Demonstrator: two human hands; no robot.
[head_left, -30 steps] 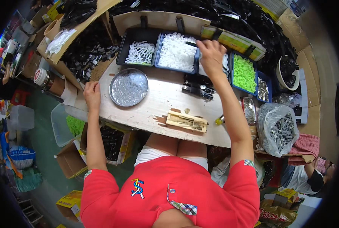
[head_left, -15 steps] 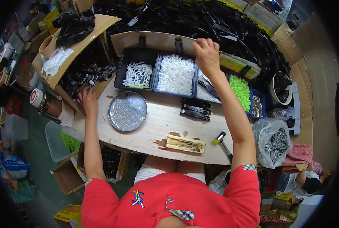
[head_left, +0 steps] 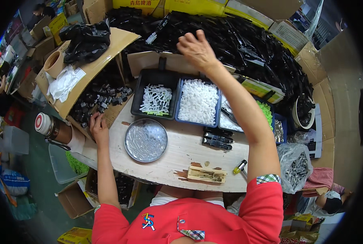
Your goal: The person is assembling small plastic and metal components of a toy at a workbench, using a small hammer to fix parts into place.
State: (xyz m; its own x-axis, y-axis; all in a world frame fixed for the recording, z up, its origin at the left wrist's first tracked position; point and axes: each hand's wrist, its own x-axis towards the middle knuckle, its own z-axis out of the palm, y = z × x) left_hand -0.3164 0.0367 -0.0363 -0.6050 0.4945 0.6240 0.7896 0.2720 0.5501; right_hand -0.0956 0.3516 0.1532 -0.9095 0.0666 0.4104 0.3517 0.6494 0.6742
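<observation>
My right hand [head_left: 197, 51] hovers over the near side of a large heap of long black plastic parts [head_left: 246, 44], its fingers bent and apart with nothing visible in them. My left hand [head_left: 99, 125] rests at the near edge of a cardboard tray of small black and grey blocks [head_left: 104, 95]; its fingers are loosely bent and apart, and I see nothing held. On the table between my arms lie a round metal dish of small clear or silvery pieces [head_left: 145, 140], several black assembled parts [head_left: 217, 138] and a cream-coloured block fixture [head_left: 207, 174].
A black bin of white sticks [head_left: 156, 97] and a blue bin of white pieces [head_left: 198, 101] stand behind the dish. Farther right are bright green pieces [head_left: 265, 112] and a clear bag of metal parts [head_left: 297, 166]. A hammer [head_left: 240, 166] lies by my right forearm; a flask [head_left: 47, 126] stands left.
My right hand has moved left and farther over the black heap. My left hand has drawn back slightly from the small blocks. The whole view has shifted, showing more of the far side.
</observation>
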